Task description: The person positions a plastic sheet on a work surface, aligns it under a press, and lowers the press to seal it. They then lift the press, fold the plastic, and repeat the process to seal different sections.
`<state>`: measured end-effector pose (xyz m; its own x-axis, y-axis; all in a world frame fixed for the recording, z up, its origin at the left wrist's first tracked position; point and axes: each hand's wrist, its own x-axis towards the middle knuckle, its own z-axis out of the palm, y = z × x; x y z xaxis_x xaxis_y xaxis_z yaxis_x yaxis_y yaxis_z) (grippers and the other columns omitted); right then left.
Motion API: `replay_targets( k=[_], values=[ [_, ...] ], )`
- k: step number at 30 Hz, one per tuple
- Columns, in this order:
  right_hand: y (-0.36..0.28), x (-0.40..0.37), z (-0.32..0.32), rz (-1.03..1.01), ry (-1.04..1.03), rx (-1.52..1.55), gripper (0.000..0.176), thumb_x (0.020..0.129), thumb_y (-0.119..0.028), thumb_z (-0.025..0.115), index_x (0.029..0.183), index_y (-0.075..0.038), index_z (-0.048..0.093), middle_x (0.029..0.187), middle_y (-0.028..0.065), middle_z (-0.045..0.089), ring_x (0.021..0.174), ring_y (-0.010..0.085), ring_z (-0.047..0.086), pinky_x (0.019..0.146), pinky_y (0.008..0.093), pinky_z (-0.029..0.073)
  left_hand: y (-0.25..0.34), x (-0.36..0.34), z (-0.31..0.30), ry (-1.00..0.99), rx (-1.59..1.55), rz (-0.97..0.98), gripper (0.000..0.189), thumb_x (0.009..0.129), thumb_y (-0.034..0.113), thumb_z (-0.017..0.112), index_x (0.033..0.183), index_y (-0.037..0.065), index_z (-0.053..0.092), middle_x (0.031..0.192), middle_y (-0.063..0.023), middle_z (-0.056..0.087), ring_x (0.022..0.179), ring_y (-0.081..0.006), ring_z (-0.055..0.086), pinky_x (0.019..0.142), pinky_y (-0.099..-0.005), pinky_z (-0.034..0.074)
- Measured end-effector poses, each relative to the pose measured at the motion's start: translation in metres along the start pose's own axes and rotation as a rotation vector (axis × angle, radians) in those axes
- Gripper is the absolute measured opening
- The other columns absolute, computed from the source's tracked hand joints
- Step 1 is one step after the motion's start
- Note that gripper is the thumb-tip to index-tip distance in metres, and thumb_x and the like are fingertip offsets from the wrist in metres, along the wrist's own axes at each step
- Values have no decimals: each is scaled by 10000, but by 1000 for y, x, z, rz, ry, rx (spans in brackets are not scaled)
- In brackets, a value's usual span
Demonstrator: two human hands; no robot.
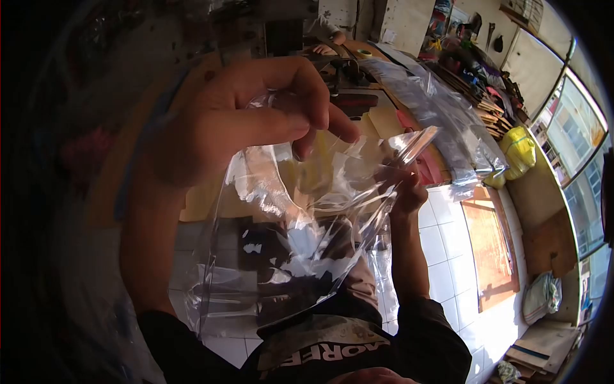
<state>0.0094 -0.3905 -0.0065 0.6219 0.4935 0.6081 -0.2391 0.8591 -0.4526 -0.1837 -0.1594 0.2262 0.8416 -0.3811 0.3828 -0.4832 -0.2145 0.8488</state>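
A large clear plastic bag [307, 249] hangs spread in front of my body, its film creased and glinting. My left hand [268, 109] is closed on its upper edge, thumb and fingers pinched together. Lower and to the right, my right hand [406, 187] grips the bag's other side, the film bunched up beside the fingers. Through the film I see the table edge, the tiled floor and my dark clothing, partly blurred by reflections.
Flat clear plastic sheets [441, 121] lie along the table's right side. Behind are a tape roll [364, 54] and another person's hand [324, 48]. A yellow bag [519, 152] stands by the window wall. A wooden board [489, 246] lies on the white tiled floor [438, 246].
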Motion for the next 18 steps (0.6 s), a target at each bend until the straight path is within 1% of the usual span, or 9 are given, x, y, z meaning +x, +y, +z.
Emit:
replay_targets(
  k=[2,3,4,6,7,10,11,13,18],
  values=[
    [-5,5,28,-126,45,-152,749,778,-185,737,1384,-73,311,993,26,565,856,175,573,768,353,485,-5,-5,-1,26,-8,-31,124,792,91,503,907,44,507,1077,-248,631,782,-151,559,790,-310,443],
    [-9,4,26,-150,57,-187,632,815,-158,708,1342,-60,375,960,23,584,823,171,588,750,343,498,-14,-7,-2,83,-34,-3,110,828,81,496,923,38,531,997,-183,641,787,-143,557,780,-299,444],
    [-9,2,23,-154,61,-190,632,815,-158,708,1342,-60,375,960,23,584,823,171,588,750,343,498,-22,-8,-3,139,-60,27,107,864,72,489,939,33,555,917,-119,650,793,-136,556,769,-289,446],
    [-9,-1,19,-262,235,-403,349,877,-164,651,1165,-18,518,839,58,631,730,187,623,759,323,511,-34,-10,-5,216,-74,39,108,867,81,490,936,30,556,900,-110,644,796,-137,555,769,-288,444],
    [-11,-2,20,-268,240,-408,349,877,-164,651,1165,-18,518,839,58,631,730,187,623,759,323,511,-39,-10,-6,298,-85,50,110,870,90,491,933,28,556,882,-102,638,799,-138,555,769,-287,443],
    [-22,-1,39,-461,328,-861,288,920,-287,600,892,0,592,584,100,608,538,204,617,680,340,531,-49,-11,-12,392,-18,25,135,865,144,531,930,27,547,852,-86,614,787,-141,555,747,-280,439],
    [-26,1,38,-462,333,-865,288,920,-287,600,892,0,592,584,100,608,538,204,617,680,340,531,-53,-11,-13,452,-4,1,160,859,176,552,932,34,539,832,-77,599,789,-142,555,740,-276,434],
    [-35,7,45,-496,384,-975,310,939,-313,571,866,-12,595,589,11,549,490,83,530,429,215,406,-60,-12,-14,461,-23,-23,163,863,181,562,932,35,541,823,-73,596,772,-140,557,731,-271,435],
    [-52,11,68,-351,390,-1139,358,982,-343,466,929,-1,558,541,49,557,422,85,504,393,197,362,-80,-16,-5,533,-80,-77,139,878,143,547,928,14,556,783,-71,605,722,-142,563,733,-282,443]
  ],
)
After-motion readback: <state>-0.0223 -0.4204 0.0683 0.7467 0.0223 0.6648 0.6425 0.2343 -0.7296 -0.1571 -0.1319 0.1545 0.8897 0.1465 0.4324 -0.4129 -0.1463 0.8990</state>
